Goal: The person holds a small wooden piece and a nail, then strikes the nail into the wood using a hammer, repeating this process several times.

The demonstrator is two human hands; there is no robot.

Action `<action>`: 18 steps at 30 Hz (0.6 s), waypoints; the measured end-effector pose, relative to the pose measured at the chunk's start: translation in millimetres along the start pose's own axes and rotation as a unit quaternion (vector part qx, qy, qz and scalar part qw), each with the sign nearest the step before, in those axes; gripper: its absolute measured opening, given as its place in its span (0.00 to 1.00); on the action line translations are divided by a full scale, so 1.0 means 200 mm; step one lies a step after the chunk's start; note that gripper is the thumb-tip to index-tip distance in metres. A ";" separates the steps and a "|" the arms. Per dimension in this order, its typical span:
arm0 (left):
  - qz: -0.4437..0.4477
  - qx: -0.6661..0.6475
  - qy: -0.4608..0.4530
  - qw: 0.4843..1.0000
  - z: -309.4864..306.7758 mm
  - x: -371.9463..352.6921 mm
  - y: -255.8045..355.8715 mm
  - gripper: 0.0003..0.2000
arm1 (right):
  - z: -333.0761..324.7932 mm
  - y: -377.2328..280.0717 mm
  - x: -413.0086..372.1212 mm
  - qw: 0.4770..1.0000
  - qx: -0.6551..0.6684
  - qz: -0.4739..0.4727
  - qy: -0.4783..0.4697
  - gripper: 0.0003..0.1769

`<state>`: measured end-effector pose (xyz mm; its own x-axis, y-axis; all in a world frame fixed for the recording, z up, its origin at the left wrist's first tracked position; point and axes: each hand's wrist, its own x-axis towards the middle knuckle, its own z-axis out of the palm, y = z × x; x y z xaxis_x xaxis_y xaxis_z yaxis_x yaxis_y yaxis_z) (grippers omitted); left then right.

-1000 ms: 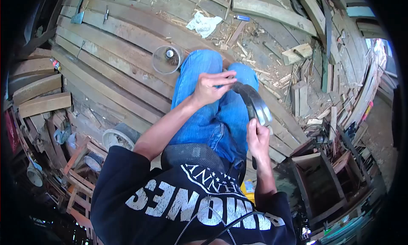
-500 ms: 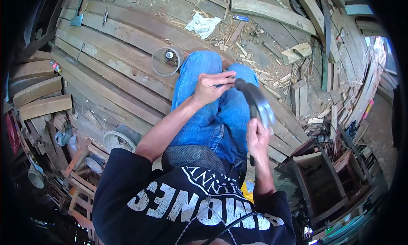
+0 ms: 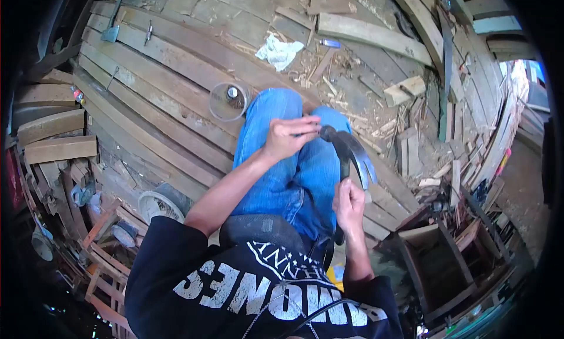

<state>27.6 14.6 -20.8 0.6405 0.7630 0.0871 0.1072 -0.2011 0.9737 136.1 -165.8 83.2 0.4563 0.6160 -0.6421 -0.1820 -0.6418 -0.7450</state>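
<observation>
My right hand (image 3: 349,202) is wrapped round the handle of a claw hammer (image 3: 346,148), whose dark metal head lies above the jeans (image 3: 264,174) over my legs. The claw points to the right and down; the striking face is turned to the left. Close to that face is my left hand (image 3: 286,138), its fingers pressed together over my knees. Whatever lies between those fingers is too small or hidden to name. A clear round tub (image 3: 212,108) with a dark-and-white item inside stands beside my knee.
Long wooden planks (image 3: 147,74) run across the left. A white cloth (image 3: 279,52), a blue object (image 3: 329,43) and wood scraps (image 3: 405,90) lie beyond my knees. A bucket (image 3: 144,205) stands at my left, a wooden frame (image 3: 437,268) at my right.
The whole scene has shifted slightly down in the view. The hammer was blurred by motion and shows sharper now. Both hands keep about the same places over my legs.
</observation>
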 end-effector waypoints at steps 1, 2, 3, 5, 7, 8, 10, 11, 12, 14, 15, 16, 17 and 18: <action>0.001 0.000 0.001 1.000 0.00 0.00 0.00 0.09 | 0.01 -0.04 0.00 1.000 0.010 0.003 0.015 0.26; 0.007 0.001 0.008 1.000 0.01 0.00 0.00 0.09 | 0.00 -0.07 0.00 0.999 0.041 0.030 0.015 0.26; 0.000 0.014 0.016 1.000 0.03 -0.04 -0.04 0.09 | -0.02 -0.02 0.01 1.000 0.019 0.000 0.016 0.27; 0.013 0.014 0.011 1.000 0.03 -0.04 -0.06 0.08 | -0.05 -0.04 0.01 0.999 -0.020 -0.010 0.035 0.23; -0.003 -0.019 0.013 1.000 0.01 -0.02 -0.03 0.07 | -0.06 -0.04 0.02 0.999 0.013 0.009 0.038 0.24; 0.013 -0.009 0.004 1.000 -0.01 -0.01 0.01 0.07 | -0.07 -0.04 0.02 0.999 0.020 0.017 0.039 0.24; 0.036 0.009 -0.011 0.999 0.00 -0.02 0.00 0.07 | -0.09 0.02 0.04 0.999 0.009 -0.002 0.054 0.27; 0.029 0.011 -0.015 0.999 0.01 -0.03 -0.01 0.07 | -0.10 0.06 0.07 0.997 -0.009 -0.028 0.068 0.28; 0.017 -0.020 -0.028 0.999 0.00 -0.03 -0.01 0.08 | -0.11 0.08 0.09 0.997 -0.008 -0.017 0.078 0.29; -0.008 -0.025 -0.055 0.998 -0.01 -0.02 0.03 0.09 | -0.10 -0.06 0.04 0.996 -0.008 -0.021 0.085 0.29; -0.010 -0.033 -0.056 0.998 0.01 -0.03 0.00 0.10 | -0.09 -0.20 -0.01 0.988 -0.119 -0.051 0.080 0.27; -0.014 -0.030 -0.059 0.998 0.01 -0.04 0.00 0.10 | -0.07 -0.34 -0.06 0.966 -0.229 -0.082 0.083 0.31; -0.019 -0.028 -0.063 0.997 0.02 -0.04 0.00 0.10 | -0.08 -0.32 -0.06 0.967 -0.230 -0.081 0.079 0.31; -0.018 -0.032 -0.069 0.997 0.01 -0.04 0.01 0.10 | -0.11 -0.24 -0.02 0.973 -0.213 -0.056 0.066 0.31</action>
<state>25.1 7.0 -19.1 0.7363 0.6761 0.0269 0.0851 -0.1320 0.9876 162.6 -147.7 126.5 0.5664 0.6464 -0.5113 0.2391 -0.7226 -0.6486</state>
